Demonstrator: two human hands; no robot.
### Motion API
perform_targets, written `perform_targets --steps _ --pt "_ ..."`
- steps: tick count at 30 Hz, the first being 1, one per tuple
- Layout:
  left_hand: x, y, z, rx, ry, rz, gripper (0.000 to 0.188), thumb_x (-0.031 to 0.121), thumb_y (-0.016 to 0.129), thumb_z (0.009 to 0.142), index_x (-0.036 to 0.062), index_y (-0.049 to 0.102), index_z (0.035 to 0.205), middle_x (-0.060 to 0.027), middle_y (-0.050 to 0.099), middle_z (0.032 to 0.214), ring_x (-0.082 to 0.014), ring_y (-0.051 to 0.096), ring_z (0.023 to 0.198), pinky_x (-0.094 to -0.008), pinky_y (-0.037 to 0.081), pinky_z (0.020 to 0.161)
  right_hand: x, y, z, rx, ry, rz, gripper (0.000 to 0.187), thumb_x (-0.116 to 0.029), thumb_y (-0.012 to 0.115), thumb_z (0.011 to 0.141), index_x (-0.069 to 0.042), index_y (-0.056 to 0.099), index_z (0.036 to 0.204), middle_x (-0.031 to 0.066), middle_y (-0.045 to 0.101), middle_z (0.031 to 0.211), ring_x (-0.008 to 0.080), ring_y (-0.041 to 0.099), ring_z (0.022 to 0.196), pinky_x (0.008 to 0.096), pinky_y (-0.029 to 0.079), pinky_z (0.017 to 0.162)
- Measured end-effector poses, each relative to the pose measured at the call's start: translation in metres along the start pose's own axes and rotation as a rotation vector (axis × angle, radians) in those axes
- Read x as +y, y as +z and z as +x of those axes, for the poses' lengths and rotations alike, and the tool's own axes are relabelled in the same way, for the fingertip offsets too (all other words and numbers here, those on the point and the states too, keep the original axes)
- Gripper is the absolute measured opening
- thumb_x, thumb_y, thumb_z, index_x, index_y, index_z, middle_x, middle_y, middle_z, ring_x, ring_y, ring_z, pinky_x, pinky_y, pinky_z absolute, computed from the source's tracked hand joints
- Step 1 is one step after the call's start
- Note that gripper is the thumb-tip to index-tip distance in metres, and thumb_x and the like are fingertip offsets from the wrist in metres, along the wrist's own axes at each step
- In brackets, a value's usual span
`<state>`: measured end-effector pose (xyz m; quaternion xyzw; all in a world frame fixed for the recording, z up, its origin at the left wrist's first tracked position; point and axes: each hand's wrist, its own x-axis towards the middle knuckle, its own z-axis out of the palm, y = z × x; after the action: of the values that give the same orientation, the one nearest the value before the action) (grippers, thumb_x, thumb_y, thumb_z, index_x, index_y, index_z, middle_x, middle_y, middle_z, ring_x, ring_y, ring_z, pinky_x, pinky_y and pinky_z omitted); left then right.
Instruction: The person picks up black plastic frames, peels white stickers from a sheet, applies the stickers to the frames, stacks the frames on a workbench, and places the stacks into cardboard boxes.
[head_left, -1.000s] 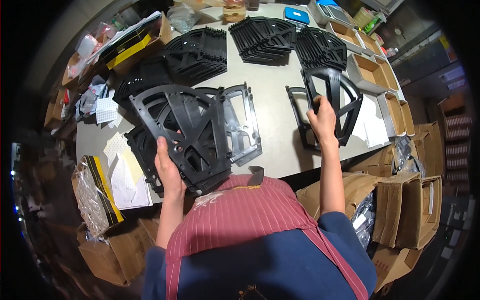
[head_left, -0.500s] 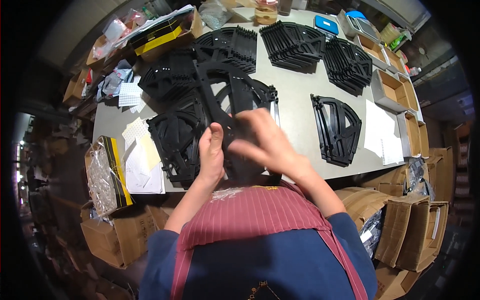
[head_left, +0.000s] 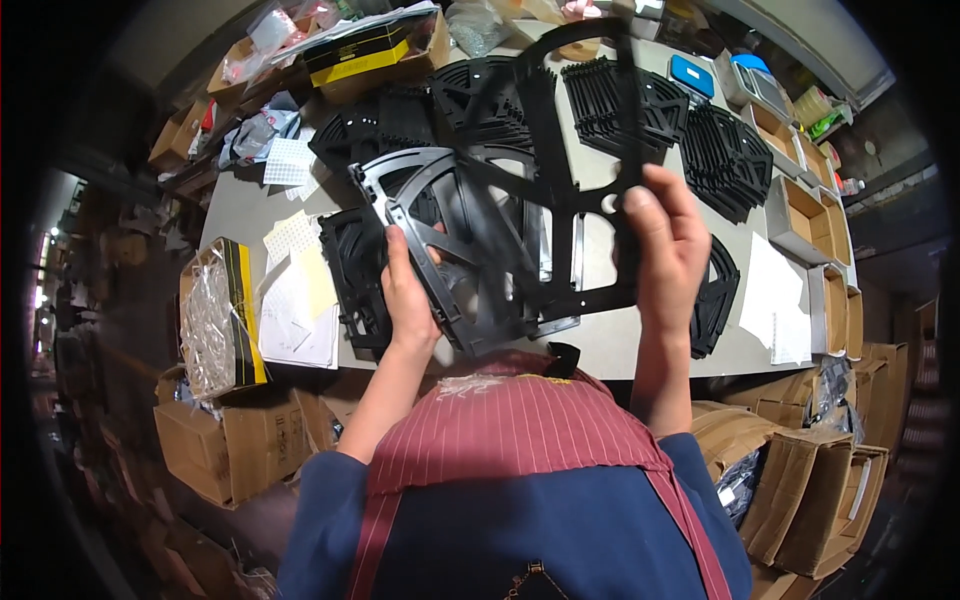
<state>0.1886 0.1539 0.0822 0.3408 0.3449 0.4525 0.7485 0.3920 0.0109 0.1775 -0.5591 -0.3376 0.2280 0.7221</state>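
Note:
My left hand [head_left: 408, 302] grips the side rail of a black fan-shaped plastic frame [head_left: 402, 215], thumb on top, tilted above the table's near part. In my right hand [head_left: 670, 245], thumb and fingers pinch the edge of a flat black plastic panel with cut-outs [head_left: 562, 200], raised upright. The panel's lower left side overlaps the frame; whether the two are joined, I cannot tell. Both pieces are partly blurred. More black fan-shaped frames [head_left: 352, 265] lie beside my left hand, and another small stack [head_left: 715, 300] sits partly hidden behind my right wrist.
Stacks of black frames [head_left: 490, 100] line the table's far side, with others at the right [head_left: 728, 165]. A box of clear plastic bags [head_left: 212, 325] and paper sheets [head_left: 300, 335] are at left. Cardboard trays [head_left: 800, 215] edge the right; cartons [head_left: 230, 445] stand below.
My right hand has moved right and up, swinging the flat panel away from my left hand. The fan-shaped frame in my left hand now shows its rail. The view has shifted slightly.

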Motion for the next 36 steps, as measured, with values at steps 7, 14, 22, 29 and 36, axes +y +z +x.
perform_targets --steps 7,14,22,29,36 --pt "0.003 0.022 -0.006 0.189 0.02 0.067 0.051 0.051 0.048 0.105 0.0043 0.066 0.095 0.0002 0.062 0.08 -0.0098 0.058 0.068 -0.0218 0.046 0.062 0.06 0.015 -0.011 -0.193 0.32 0.179 0.028 -0.016 0.068 0.097 0.002 0.064 0.118 -0.0006 0.067 0.089 0.0022 0.056 0.064 0.0184 0.042 0.052" --pt "-0.005 -0.004 -0.01 0.042 0.04 0.016 0.04 0.031 0.046 0.106 -0.0012 0.067 0.119 -0.0039 0.068 0.092 -0.0132 0.066 0.079 -0.0258 0.053 0.069 0.062 0.024 -0.02 -0.225 0.05 -0.617 0.037 -0.02 0.071 0.091 -0.006 0.057 0.123 0.0097 0.064 0.067 0.0288 0.066 0.06 0.0381 0.051 0.059" --pt "0.001 -0.002 -0.008 -0.107 0.073 -0.026 0.048 0.03 0.039 0.11 -0.0104 0.056 0.13 -0.0199 0.061 0.136 -0.0232 0.064 0.117 -0.0345 0.05 0.101 0.105 0.015 -0.009 -0.247 0.193 -0.671 0.043 -0.036 0.068 0.096 0.0 0.059 0.118 0.0089 0.064 0.069 0.0217 0.065 0.06 0.0334 0.05 0.057" --pt "0.021 -0.008 -0.011 -0.2 0.269 0.255 0.052 0.036 0.042 0.11 -0.0089 0.056 0.133 -0.0151 0.066 0.125 -0.0167 0.066 0.103 -0.0298 0.053 0.092 0.131 0.016 -0.021 -0.275 0.403 -0.185 0.025 -0.024 0.066 0.098 0.0 0.061 0.099 0.0042 0.062 0.07 0.0096 0.06 0.059 0.0258 0.048 0.056" --pt "0.046 -0.017 0.001 0.065 0.461 0.291 0.047 0.038 0.055 0.106 -0.0043 0.065 0.124 0.0008 0.061 0.088 -0.006 0.056 0.076 -0.0193 0.045 0.071 0.163 -0.009 0.007 -0.126 0.407 0.095 0.019 -0.017 0.067 0.095 -0.001 0.064 0.104 -0.001 0.061 0.073 0.0063 0.053 0.06 0.0225 0.043 0.055"
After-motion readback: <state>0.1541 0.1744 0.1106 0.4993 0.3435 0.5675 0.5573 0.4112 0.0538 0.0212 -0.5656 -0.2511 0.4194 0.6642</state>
